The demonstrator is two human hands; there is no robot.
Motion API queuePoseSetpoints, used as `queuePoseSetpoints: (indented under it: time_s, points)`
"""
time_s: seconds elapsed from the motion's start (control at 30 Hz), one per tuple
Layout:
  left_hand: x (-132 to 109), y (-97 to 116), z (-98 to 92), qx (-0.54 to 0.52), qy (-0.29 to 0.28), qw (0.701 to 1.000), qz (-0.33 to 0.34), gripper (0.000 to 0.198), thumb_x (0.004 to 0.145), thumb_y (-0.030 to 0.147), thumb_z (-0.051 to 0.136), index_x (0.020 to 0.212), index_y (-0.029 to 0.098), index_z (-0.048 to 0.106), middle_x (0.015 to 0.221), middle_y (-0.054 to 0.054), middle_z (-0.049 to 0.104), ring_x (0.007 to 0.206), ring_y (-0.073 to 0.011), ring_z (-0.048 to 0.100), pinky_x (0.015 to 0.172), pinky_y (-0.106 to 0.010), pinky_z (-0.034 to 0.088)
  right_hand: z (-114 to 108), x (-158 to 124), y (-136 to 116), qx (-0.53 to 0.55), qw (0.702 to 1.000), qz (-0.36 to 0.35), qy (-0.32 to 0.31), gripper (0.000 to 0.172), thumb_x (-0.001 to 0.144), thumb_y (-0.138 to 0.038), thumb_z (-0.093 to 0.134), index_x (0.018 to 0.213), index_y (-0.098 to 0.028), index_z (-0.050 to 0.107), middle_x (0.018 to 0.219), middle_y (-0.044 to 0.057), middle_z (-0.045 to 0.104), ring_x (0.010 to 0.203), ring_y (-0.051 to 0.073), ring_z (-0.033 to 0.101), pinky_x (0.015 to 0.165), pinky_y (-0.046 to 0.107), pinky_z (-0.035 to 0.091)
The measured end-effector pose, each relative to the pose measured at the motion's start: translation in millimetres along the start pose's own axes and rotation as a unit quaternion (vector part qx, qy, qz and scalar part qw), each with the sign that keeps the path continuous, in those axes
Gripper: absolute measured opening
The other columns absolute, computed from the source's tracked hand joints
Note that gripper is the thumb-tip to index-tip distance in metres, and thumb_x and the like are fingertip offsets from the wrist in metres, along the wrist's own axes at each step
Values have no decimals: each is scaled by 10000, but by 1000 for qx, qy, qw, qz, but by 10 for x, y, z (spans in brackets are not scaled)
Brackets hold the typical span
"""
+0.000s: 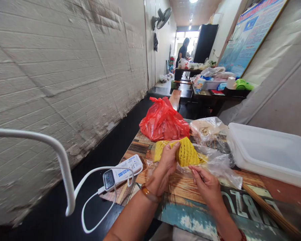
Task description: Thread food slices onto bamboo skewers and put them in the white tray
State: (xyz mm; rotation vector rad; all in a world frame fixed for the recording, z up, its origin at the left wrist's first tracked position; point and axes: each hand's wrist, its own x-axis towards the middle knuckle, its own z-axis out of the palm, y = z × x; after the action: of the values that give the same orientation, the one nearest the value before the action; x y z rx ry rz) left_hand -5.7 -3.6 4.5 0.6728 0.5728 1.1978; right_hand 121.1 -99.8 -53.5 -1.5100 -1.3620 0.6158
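My left hand (168, 157), a bangle on its wrist, is closed on a folded yellow food sheet (187, 152) with rows of slits. Just to the right, the fingers of my right hand (205, 182) are pinched together at the lower edge of that sheet. Whatever lies between those fingertips is too small to make out. More yellow pieces (160, 150) rest behind my left hand on a clear plastic bag (215, 164), which spreads to the right over the patterned table (185, 214).
A red plastic bag (164, 120) and a clear bag with pale contents (208, 129) stand behind my hands. A white tub (271, 154) is at right, near thin wooden sticks (263, 204). A cabled power bank (124, 170) lies left. Beyond, a person (182, 53) stands.
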Motion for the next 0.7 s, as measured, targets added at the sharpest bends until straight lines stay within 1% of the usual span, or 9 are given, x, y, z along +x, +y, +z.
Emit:
queuePoseSetpoints:
  time_s: [0.13,0.23,0.37,0.47,0.63,0.7]
  points:
    - [-1,10,17,10,16,1000,-2,262,635,329,742,813,140,702,821,-58,714,828,-212,640,725,-279,452,8,-1,-6,4,1000,14,0,361,874,-444,495,1018,-187,703,706,42,674,550,154,582,539,260,478]
    - [4,2,21,11,22,1000,0,274,624,330,753,811,138,695,829,-61,712,828,-211,637,718,-277,447,15,4,-13,5,1000,31,-4,367,872,-454,494,1026,-191,700,664,27,657,525,152,568,525,263,468]
    - [16,-5,19,9,21,1000,5,313,609,331,767,841,133,691,834,-64,710,848,-219,635,770,-302,454,25,14,-3,35,999,34,-6,365,862,-455,505,1023,-191,698,631,20,638,517,154,560,519,265,462]
    - [23,-9,11,-2,20,1000,-3,306,609,320,769,845,139,694,835,-60,712,881,-223,634,804,-306,454,31,16,9,55,998,40,-4,362,858,-456,513,1026,-190,691,603,10,612,500,148,541,510,261,450]
    - [28,-35,-18,-25,-19,999,-37,266,682,343,711,875,160,706,860,-48,717,924,-229,634,819,-306,459,49,16,16,95,994,55,-18,381,863,-463,504,1045,-175,674,544,-12,553,488,147,522,486,255,429]
    - [31,-41,-20,-19,-17,999,-37,277,675,343,719,878,155,706,866,-55,719,921,-233,637,817,-310,461,52,20,23,95,994,56,-21,387,861,-471,504,1041,-173,674,546,-14,556,486,146,519,489,256,427]
